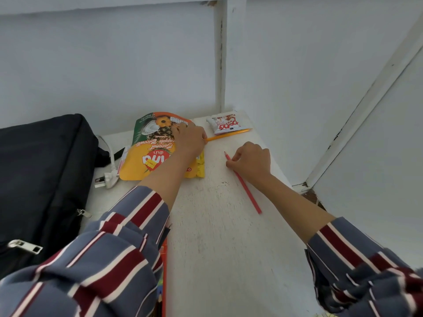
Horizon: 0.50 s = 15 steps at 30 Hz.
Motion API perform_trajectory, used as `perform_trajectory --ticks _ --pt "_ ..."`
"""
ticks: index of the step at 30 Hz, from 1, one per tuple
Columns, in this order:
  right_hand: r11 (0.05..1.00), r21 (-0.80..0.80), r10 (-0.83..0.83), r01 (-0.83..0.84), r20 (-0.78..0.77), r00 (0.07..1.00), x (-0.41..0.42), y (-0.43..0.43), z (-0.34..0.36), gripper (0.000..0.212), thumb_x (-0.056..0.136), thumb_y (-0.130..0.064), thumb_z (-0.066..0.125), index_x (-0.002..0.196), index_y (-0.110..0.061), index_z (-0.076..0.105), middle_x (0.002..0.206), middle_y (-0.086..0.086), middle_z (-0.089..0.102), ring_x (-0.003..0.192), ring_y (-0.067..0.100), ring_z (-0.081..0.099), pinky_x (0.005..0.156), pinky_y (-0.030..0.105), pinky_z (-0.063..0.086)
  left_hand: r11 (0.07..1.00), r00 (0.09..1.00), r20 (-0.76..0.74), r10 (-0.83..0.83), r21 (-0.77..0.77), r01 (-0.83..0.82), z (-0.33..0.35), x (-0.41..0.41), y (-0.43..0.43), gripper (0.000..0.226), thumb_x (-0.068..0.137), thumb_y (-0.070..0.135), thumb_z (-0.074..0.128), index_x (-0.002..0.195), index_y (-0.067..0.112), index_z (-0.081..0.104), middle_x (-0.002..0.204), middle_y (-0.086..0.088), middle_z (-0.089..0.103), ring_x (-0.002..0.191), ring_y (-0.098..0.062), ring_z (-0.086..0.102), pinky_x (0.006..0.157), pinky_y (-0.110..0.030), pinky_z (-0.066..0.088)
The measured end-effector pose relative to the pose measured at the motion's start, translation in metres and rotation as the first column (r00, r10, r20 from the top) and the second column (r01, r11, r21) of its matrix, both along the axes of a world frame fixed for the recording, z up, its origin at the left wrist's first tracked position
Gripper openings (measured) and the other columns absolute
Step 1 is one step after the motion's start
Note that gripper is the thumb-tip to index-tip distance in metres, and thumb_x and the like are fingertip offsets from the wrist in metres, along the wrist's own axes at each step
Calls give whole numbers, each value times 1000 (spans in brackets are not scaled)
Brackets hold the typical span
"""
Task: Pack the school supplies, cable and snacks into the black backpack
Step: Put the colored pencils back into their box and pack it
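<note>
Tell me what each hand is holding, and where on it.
The left hand grips the orange pencil at one end. The right hand pinches the red pencil just behind its sharpened tip.

Left hand [190, 138] over the biscuit bag [155, 154], fingers curled on one end of the orange pencil [229, 134]; the pencil's other end lies against the small snack packet [225, 123]. Right hand [250, 162] pinches the red pencil [248, 193] near its tip, rest of it flat on the white surface [217, 243]. Black backpack [41, 179] at the left, zipper pulls showing. White cable [107, 177] with plug lies between backpack and bag.
</note>
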State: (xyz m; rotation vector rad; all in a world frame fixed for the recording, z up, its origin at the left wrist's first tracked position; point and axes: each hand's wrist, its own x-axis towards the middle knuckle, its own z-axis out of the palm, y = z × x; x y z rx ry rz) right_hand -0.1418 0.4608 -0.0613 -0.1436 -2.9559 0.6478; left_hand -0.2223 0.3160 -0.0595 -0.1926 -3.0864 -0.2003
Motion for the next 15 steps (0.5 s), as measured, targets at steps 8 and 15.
perform_trajectory --ticks 8,15 --pt "1000 23 -8 8 15 1000 9 4 3 23 77 -36 66 71 -14 64 80 -3 58 86 17 57 80 29 28 992 998 62 -32 -118 39 4 6 4 28 96 27 45 118 23 61 130 -7 50 131 -33 31 111 -54 9" --pt "963 269 -18 -5 81 997 16 3 7 38 76 -50 66 92 -16 65 90 0 64 93 18 54 82 31 30 990 990 118 -77 -105 89 9 15 10 28 94 30 46 118 23 60 128 -6 51 132 -33 31 111 -58 4"
